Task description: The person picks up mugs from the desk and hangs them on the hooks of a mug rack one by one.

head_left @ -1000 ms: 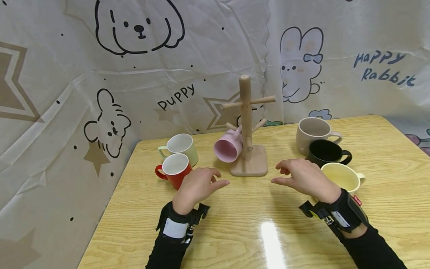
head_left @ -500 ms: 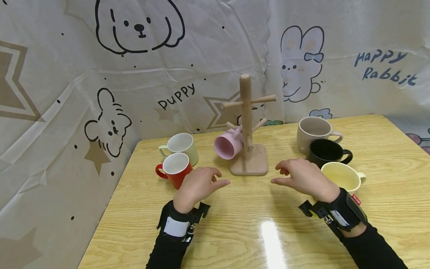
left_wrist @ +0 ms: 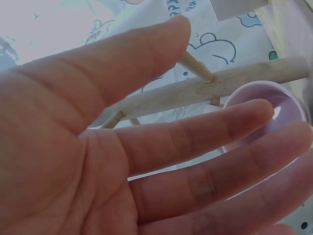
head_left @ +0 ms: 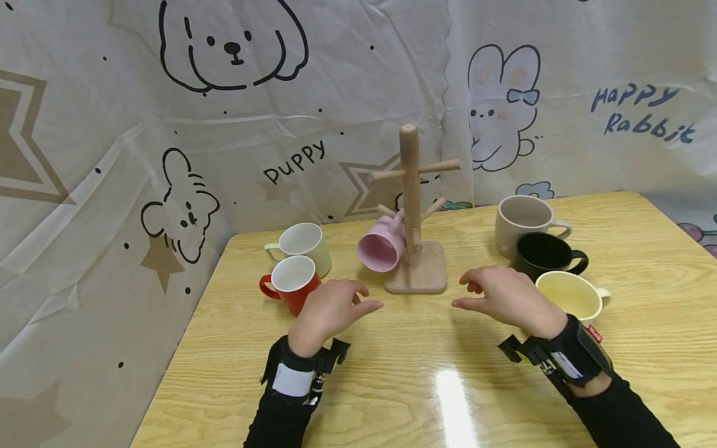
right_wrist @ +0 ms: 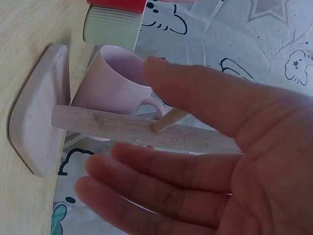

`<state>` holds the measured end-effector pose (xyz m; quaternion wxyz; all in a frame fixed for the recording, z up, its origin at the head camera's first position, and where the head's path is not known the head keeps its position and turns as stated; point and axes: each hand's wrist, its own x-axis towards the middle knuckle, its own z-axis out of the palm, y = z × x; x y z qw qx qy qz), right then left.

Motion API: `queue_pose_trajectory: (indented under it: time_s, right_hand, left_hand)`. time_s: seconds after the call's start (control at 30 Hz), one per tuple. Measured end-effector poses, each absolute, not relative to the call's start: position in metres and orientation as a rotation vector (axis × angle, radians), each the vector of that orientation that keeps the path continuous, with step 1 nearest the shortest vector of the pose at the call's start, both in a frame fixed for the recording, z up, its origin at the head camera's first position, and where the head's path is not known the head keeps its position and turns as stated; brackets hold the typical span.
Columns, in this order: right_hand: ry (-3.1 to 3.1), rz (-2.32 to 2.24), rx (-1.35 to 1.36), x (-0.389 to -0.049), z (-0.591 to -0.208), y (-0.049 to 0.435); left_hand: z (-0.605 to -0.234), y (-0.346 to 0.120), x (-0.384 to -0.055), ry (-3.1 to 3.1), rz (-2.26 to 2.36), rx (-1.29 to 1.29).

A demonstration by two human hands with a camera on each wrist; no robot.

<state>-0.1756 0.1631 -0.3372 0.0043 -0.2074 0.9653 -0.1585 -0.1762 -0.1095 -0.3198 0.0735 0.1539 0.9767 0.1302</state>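
A pink mug (head_left: 381,244) hangs by its handle from a low peg on the left side of a wooden mug tree (head_left: 411,205), its mouth tilted toward me. My left hand (head_left: 330,311) is held over the table just in front of a red mug (head_left: 299,292), partly covering it. In the left wrist view its palm and loosely extended fingers (left_wrist: 195,142) hold nothing. My right hand (head_left: 506,295) hovers left of a yellow mug (head_left: 568,295) and in front of a black mug (head_left: 540,255). The right wrist view shows that palm bare, fingers (right_wrist: 161,191) and thumb apart.
Behind the red mug stands a pale green mug (head_left: 316,252). A beige mug (head_left: 510,230) is behind the black one. The mug tree's upper pegs (head_left: 439,166) stick out to both sides. A printed cloth (head_left: 358,81) hangs along the wooden table's (head_left: 392,386) back and left edges.
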Motion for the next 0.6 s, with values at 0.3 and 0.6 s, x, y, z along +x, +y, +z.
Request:
queue_pose_trajectory:
  time_s: [0.3, 0.6]
  right_hand:
    - [3.032, -0.488, -0.642, -0.1744, -0.3358, 0.1642]
    - [3.019, -0.479, -0.629, -0.1739, -0.3351, 0.1642]
  left_hand:
    - [-0.3182, -0.1099, -0.1749, 2.947, 0.398, 0.453]
    - [-0.3187, -0.1102, -0.1748, 2.949, 0.395, 0.454]
